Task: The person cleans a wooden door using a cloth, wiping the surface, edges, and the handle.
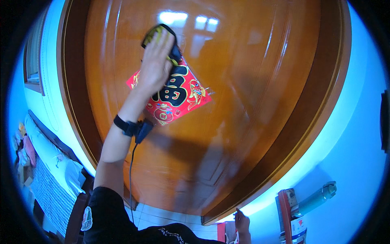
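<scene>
My left hand (156, 65) reaches up to a glossy brown wooden door (252, 101). Its fingers press a black-and-yellow cloth (159, 33) flat on the wood, and the thumb grips the cloth's right side. Just below, a red diamond-shaped paper decoration (195, 95) hangs on the door, with a large black character and gold fish. My hand and wrist cover its left part. A black strap with a small dark device (142, 131) sits on my left wrist, and a cable runs down from it. Low at the right, my right hand (242, 222) is raised, its fingers loosely apart, nothing visible in it.
A dark brown door frame (343, 77) curves around the door. At the left stand a bed with a blue-white checked cover (53, 195) and pillow (61, 162). At lower right, a green bottle (317, 199) lies by a red-edged shelf (286, 211). White floor tiles (162, 215) show below.
</scene>
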A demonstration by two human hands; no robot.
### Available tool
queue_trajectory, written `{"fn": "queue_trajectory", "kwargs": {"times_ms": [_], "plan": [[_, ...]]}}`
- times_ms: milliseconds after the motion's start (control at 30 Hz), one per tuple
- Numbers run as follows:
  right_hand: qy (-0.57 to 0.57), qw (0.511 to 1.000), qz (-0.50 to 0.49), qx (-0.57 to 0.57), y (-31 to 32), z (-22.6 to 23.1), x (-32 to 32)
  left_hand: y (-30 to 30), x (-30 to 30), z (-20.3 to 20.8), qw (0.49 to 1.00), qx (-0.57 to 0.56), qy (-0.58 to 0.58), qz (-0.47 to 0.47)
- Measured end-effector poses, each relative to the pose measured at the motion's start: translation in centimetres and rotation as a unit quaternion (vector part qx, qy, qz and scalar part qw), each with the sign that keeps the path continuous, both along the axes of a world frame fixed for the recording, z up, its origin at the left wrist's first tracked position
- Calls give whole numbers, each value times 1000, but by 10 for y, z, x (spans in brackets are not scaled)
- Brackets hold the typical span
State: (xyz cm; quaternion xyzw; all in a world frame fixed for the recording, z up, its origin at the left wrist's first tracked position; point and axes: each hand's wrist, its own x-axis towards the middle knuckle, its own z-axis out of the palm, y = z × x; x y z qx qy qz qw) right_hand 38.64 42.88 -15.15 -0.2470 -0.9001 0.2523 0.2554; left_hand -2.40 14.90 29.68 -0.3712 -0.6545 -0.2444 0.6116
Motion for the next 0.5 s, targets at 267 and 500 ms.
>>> {"fn": "queue_trajectory", "kwargs": {"times_ms": [267,500], "plan": [[-14,984,101,149,-37,94,-120,22,27,-20,988,-132,78,0],[141,969,193,-64,-100,151,-189,48,43,-117,941,-297,84,-142]]}}
